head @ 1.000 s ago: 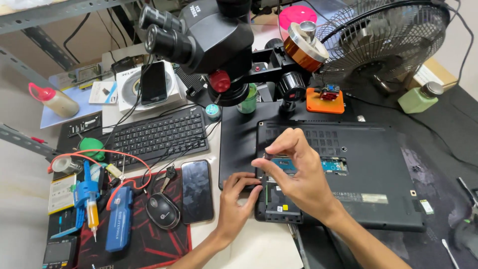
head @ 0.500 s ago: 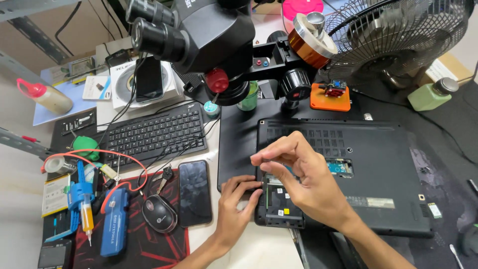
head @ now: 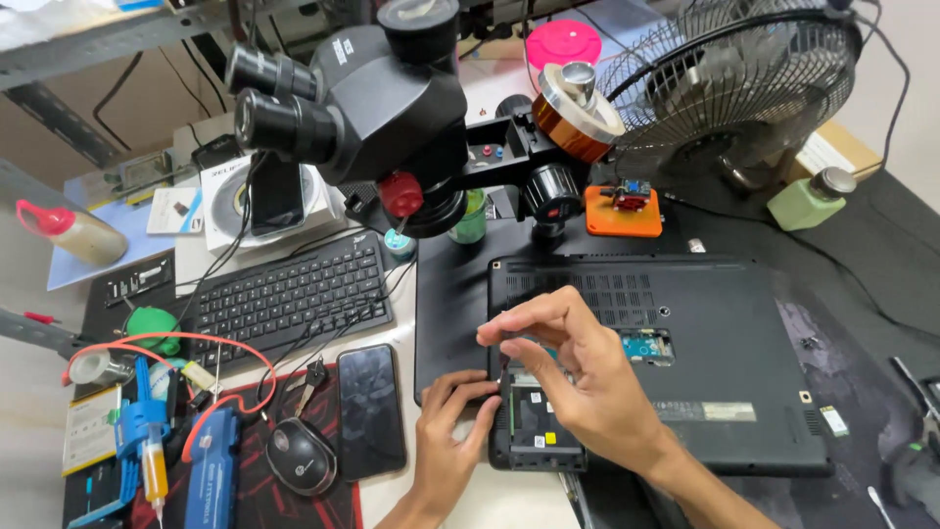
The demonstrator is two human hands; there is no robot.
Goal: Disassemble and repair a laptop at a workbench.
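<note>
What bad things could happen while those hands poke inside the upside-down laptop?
The right hand pinches something small over the laptop's open bay; what it is I cannot tell, and it could slip and fall inside. The left hand presses the laptop's front corner near the table edge, so the laptop might slide. The phone and mouse lie close by and could get bumped.

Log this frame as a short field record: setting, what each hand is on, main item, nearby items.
Setting: cluttered repair bench, seen from above
Main item: black laptop lying bottom side up, one bay open at its front left corner
Left hand: fingers on the laptop's front left edge beside the open bay
Right hand: over the open bay, fingertips pinched together; anything held is too small to tell
Above: black stereo microscope
Left of laptop: black keyboard, dark phone, black mouse
Behind: desk fan
</note>
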